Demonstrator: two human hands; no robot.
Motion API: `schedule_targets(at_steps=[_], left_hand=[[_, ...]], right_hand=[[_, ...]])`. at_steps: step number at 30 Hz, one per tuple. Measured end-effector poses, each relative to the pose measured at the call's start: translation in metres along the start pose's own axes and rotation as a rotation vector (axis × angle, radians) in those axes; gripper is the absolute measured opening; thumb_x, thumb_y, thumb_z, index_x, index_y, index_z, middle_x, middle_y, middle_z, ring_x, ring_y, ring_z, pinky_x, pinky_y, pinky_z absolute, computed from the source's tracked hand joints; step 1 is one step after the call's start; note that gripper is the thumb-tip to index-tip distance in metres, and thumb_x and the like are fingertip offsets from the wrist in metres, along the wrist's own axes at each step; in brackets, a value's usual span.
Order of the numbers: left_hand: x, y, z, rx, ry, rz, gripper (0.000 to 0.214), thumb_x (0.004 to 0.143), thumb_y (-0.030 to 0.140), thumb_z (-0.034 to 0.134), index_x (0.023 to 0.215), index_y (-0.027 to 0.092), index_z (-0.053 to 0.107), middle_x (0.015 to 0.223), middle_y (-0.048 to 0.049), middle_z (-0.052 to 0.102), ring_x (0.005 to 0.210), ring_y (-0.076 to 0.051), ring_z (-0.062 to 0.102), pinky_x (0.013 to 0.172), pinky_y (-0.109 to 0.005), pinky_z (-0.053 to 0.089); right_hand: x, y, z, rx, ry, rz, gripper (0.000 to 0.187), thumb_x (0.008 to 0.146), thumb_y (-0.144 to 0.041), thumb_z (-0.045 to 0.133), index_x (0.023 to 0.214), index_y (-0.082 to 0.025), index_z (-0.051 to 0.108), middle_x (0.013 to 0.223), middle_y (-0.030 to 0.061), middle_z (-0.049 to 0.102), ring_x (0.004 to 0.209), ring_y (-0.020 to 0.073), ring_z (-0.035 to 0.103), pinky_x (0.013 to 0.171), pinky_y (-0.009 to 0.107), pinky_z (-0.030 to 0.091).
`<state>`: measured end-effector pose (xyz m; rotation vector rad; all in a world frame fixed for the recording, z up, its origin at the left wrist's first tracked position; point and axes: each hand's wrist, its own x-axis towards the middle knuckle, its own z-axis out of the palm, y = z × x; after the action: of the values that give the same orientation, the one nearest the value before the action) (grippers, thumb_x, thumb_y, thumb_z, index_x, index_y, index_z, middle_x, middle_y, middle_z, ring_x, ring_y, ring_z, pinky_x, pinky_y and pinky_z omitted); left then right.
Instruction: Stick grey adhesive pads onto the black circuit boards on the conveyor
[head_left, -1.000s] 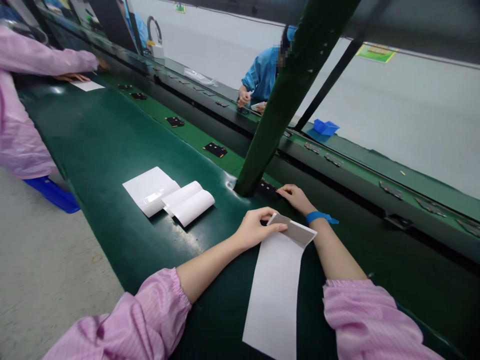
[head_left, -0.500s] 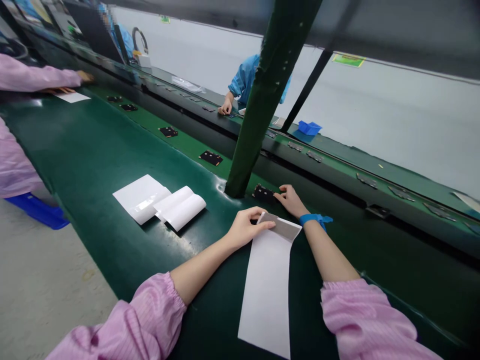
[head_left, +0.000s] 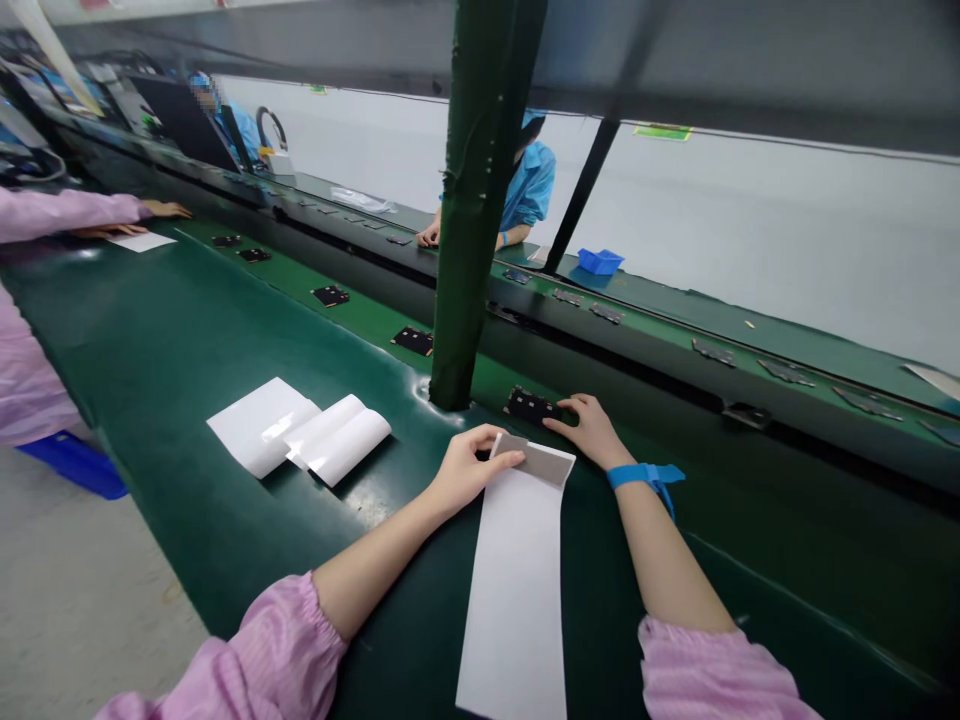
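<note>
Head view: the left hand (head_left: pixel 466 470) pinches the grey-faced end of a long white sheet (head_left: pixel 514 600); the right hand (head_left: pixel 592 435), thumb and forefinger parted, stands at the near end of a black board (head_left: pixel 527 404) lying beside the green post (head_left: pixel 476 200). Whether its fingertips grip the board cannot be told.

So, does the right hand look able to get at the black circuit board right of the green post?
Likely yes: the right hand has its fingers at the right end of the black circuit board, with nothing visible between; the green post stands past the opposite end.
</note>
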<state>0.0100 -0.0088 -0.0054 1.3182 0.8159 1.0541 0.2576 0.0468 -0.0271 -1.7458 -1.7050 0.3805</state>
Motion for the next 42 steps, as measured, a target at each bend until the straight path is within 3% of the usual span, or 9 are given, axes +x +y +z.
schedule_targets(at_steps=[4, 7, 13, 18, 23, 28, 36, 39, 42], left_hand=[[0.000, 0.001, 0.000, 0.031, 0.010, 0.009, 0.031, 0.068, 0.038, 0.076, 0.082, 0.014, 0.064, 0.080, -0.0052, 0.072, 0.078, -0.021, 0.069, 0.068, -0.027, 0.053], [0.000, 0.002, 0.000, 0.049, 0.016, 0.009, 0.031, 0.068, 0.039, 0.075, 0.081, 0.014, 0.063, 0.079, -0.0045, 0.072, 0.077, -0.020, 0.068, 0.068, -0.027, 0.052], [0.000, 0.001, 0.000, 0.057, 0.028, 0.023, 0.029, 0.068, 0.038, 0.075, 0.081, 0.014, 0.064, 0.078, -0.0043, 0.071, 0.077, -0.019, 0.068, 0.068, -0.026, 0.051], [0.000, -0.001, 0.000, 0.049, 0.019, 0.029, 0.029, 0.069, 0.038, 0.075, 0.082, 0.014, 0.063, 0.079, -0.0041, 0.071, 0.076, -0.019, 0.067, 0.066, -0.025, 0.051], [-0.001, 0.000, 0.001, 0.037, 0.014, 0.020, 0.030, 0.069, 0.038, 0.075, 0.082, 0.014, 0.063, 0.078, -0.0046, 0.071, 0.076, -0.019, 0.068, 0.066, -0.026, 0.051], [-0.001, 0.001, 0.001, 0.039, 0.020, 0.028, 0.028, 0.068, 0.036, 0.075, 0.080, 0.014, 0.063, 0.078, -0.0043, 0.071, 0.075, -0.018, 0.067, 0.066, -0.025, 0.051], [0.000, 0.001, 0.001, 0.060, 0.024, 0.023, 0.029, 0.068, 0.038, 0.075, 0.079, 0.014, 0.064, 0.077, -0.0039, 0.071, 0.074, -0.018, 0.067, 0.065, -0.025, 0.051], [-0.001, 0.002, 0.001, 0.070, 0.030, 0.024, 0.028, 0.068, 0.037, 0.075, 0.079, 0.014, 0.064, 0.077, -0.0037, 0.071, 0.075, -0.018, 0.067, 0.065, -0.025, 0.051], [-0.001, 0.002, 0.001, 0.070, 0.025, 0.026, 0.027, 0.068, 0.037, 0.075, 0.079, 0.015, 0.063, 0.077, -0.0036, 0.071, 0.075, -0.018, 0.067, 0.066, -0.025, 0.051]], right_hand=[[-0.006, -0.007, -0.009, -0.049, 0.022, 0.046, 0.030, 0.061, -0.040, 0.078, 0.072, -0.020, 0.059, 0.097, 0.0101, 0.055, 0.096, 0.0285, 0.057, 0.087, 0.043, 0.046], [-0.011, -0.018, -0.022, -0.037, -0.013, 0.162, 0.031, 0.058, -0.037, 0.080, 0.071, -0.020, 0.058, 0.091, 0.0077, 0.059, 0.088, 0.0258, 0.059, 0.079, 0.038, 0.048], [-0.018, -0.042, -0.058, 0.331, -0.145, 0.388, 0.017, 0.071, -0.034, 0.067, 0.076, -0.018, 0.063, 0.071, 0.0033, 0.063, 0.072, 0.0179, 0.062, 0.065, 0.029, 0.047], [-0.024, -0.052, -0.090, 0.441, 0.012, 0.488, 0.019, 0.067, -0.034, 0.072, 0.072, -0.017, 0.066, 0.065, 0.0026, 0.062, 0.062, 0.0143, 0.059, 0.057, 0.026, 0.048], [-0.029, -0.054, -0.115, 0.126, 0.220, 0.516, 0.012, 0.065, -0.027, 0.070, 0.061, -0.018, 0.063, 0.059, 0.0043, 0.062, 0.061, 0.0196, 0.062, 0.065, 0.034, 0.052], [-0.021, -0.059, -0.103, -0.139, 0.242, 0.437, 0.015, 0.067, -0.026, 0.065, 0.055, -0.022, 0.057, 0.053, 0.0031, 0.060, 0.073, 0.0260, 0.066, 0.083, 0.040, 0.049], [-0.010, -0.048, -0.052, -0.073, 0.098, 0.457, 0.011, 0.074, -0.025, 0.060, 0.066, -0.020, 0.056, 0.056, 0.0024, 0.065, 0.071, 0.0218, 0.068, 0.074, 0.032, 0.051], [-0.012, -0.040, -0.053, -0.052, 0.074, 0.475, 0.007, 0.077, -0.021, 0.057, 0.074, -0.018, 0.061, 0.061, 0.0041, 0.068, 0.063, 0.0188, 0.067, 0.062, 0.027, 0.051], [-0.015, -0.033, -0.067, -0.057, 0.079, 0.456, 0.014, 0.080, -0.021, 0.054, 0.085, -0.015, 0.066, 0.067, 0.0059, 0.070, 0.067, 0.0189, 0.068, 0.064, 0.027, 0.052]])
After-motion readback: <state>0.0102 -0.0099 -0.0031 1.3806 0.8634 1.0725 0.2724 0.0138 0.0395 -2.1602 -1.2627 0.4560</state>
